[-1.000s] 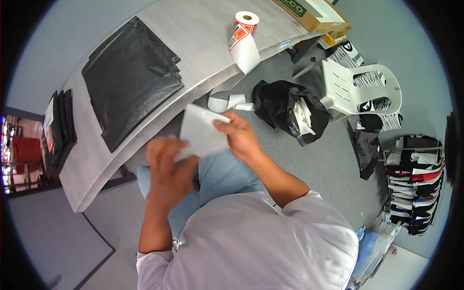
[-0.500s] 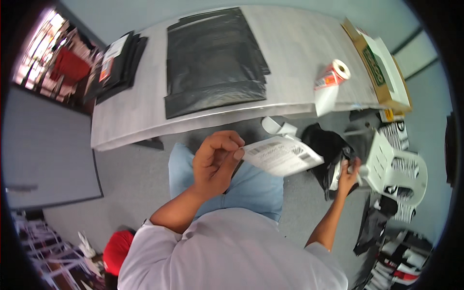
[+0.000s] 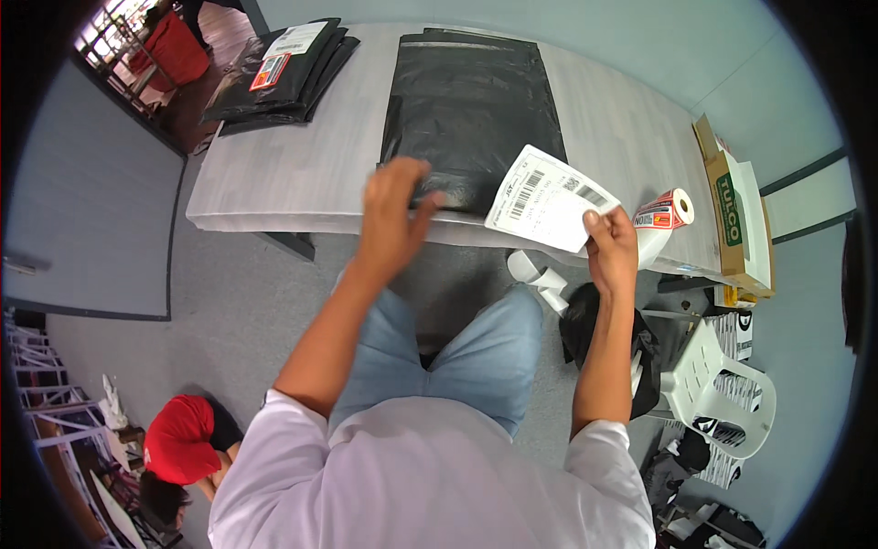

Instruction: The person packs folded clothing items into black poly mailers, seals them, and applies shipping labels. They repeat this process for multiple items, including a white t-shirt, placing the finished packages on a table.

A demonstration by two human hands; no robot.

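My right hand [image 3: 611, 252] pinches a white shipping label [image 3: 541, 203] by its lower right corner, thumb on top. The printed side, with barcodes, faces up, and the label hangs over the table's front edge. My left hand [image 3: 393, 215] holds nothing, thumb and fingers apart and slightly blurred. It hovers at the near edge of a flat stack of black plastic mailing bags [image 3: 471, 110] on the grey table [image 3: 297, 174]; whether it touches the plastic I cannot tell. Right of the label lies a roll of red and white stickers [image 3: 666, 210].
Packed black parcels [image 3: 297, 78] with labels sit at the table's left end. An open cardboard box [image 3: 732, 215] stands at its right end. Below are a black bag [image 3: 646, 361], curled white backing strip [image 3: 538, 274] and white plastic chair [image 3: 727, 389]. Behind left, a person in red [image 3: 183, 439] bends down.
The label has passed from my left hand to my right, which has come up from the black bag by the chair. My left hand has moved forward to the mailing bags, now empty.
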